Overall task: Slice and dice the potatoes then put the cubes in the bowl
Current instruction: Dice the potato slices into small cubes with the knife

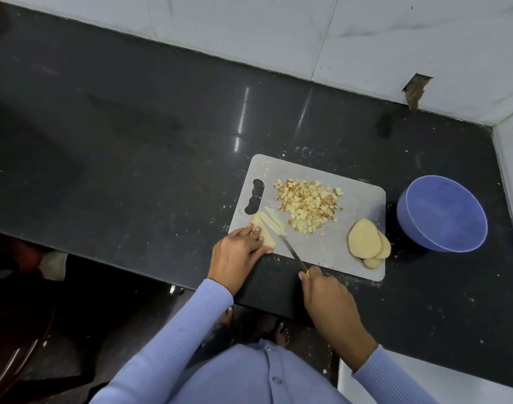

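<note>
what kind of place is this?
Most likely a home kitchen. A dark polished stone counter meets a pale tiled wall, and on it lies a cutting board with diced potato cubes beside a blue bowl. The right hand holds a knife.

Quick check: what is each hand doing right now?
Left hand: fingers flat, pressing the potato slice onto the cutting board.
Right hand: gripping the knife.
</note>
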The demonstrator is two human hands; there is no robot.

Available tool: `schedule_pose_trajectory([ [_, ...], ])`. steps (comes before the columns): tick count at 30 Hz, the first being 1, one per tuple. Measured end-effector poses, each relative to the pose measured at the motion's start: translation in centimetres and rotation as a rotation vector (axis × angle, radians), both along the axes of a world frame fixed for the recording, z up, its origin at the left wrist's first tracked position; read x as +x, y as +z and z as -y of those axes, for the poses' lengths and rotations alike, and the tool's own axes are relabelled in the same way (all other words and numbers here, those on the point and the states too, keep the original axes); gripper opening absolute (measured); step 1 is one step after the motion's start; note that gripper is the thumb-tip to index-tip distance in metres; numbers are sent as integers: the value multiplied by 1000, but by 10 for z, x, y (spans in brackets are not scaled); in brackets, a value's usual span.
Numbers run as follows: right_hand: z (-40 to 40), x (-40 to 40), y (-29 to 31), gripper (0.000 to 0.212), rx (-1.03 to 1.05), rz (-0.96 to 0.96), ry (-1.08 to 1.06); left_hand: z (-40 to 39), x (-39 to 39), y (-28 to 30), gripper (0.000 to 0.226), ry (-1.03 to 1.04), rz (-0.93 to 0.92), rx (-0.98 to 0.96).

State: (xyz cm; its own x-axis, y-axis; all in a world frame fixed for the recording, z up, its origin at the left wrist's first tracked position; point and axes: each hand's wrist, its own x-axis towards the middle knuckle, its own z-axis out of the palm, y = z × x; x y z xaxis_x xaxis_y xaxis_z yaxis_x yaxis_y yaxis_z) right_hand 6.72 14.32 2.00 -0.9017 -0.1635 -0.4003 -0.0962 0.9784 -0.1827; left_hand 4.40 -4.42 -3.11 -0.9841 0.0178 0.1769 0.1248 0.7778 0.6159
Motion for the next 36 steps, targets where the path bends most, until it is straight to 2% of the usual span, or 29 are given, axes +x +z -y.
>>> schedule_pose_trajectory([
  [5,16,-11,10,33,-121,-22,2,4,-1,-1,25,-17,-7,8],
  [10,38,-30,4,36,-154,-34,36,3,1,-4,20,-18,-38,9],
  [18,48,-38,-1,34,-49,-22,105,3,0,-3,14,-7,-19,68],
  [26,3,4,2,27,69,90,96,2,1,0,17,0,3,85],
  [36,-1,0,-1,31,7,22,9,3,1,-2,16,-27,-19,43],
])
